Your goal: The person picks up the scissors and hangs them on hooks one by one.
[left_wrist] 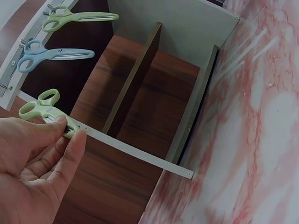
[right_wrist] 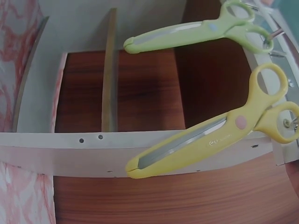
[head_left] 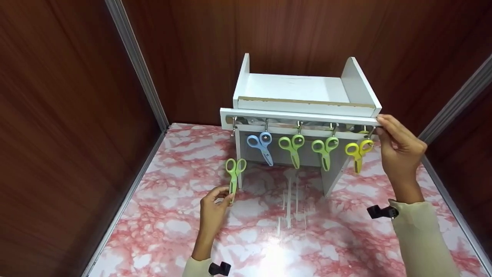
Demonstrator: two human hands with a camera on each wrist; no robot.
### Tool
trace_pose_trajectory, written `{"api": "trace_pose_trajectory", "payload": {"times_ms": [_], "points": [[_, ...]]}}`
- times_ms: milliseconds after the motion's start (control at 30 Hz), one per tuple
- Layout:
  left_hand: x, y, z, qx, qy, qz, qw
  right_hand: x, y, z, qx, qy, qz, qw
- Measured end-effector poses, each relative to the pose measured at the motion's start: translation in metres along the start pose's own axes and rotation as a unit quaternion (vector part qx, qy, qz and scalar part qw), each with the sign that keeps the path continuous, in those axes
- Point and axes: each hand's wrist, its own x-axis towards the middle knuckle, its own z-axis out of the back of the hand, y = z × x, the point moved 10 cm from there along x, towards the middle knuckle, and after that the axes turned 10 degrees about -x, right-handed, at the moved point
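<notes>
My left hand [head_left: 215,207] pinches a pair of green scissors [head_left: 233,175] by the blade end, handles up, just below the leftmost hook [head_left: 234,125]. That hook bears nothing. With thumb and fingers my right hand [head_left: 403,154] grips the right end of the white hook rail [head_left: 300,117]. From the rail's other hooks hang blue scissors [head_left: 263,148], two green pairs, the nearer to the middle being green scissors [head_left: 294,150], and yellow scissors [head_left: 358,154]. The right wrist view shows the yellow scissors [right_wrist: 201,140] close up, with the right hand out of sight.
The rail is at the front of a white shelf unit [head_left: 296,88] standing on a red-and-white marbled tabletop [head_left: 184,231]. Pale streaks [head_left: 290,204] mark the tabletop before it. Brown wood-grain panels [head_left: 292,34] enclose the back and both sides.
</notes>
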Motion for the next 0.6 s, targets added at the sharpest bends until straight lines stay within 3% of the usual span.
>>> {"api": "trace_pose_trajectory", "payload": {"times_ms": [600], "points": [[0.0014,-0.0062,-0.0057,-0.010,0.001,0.000,0.9999,0.0004,0.0022,0.0000,-0.002,0.000,0.006,1.000]]}}
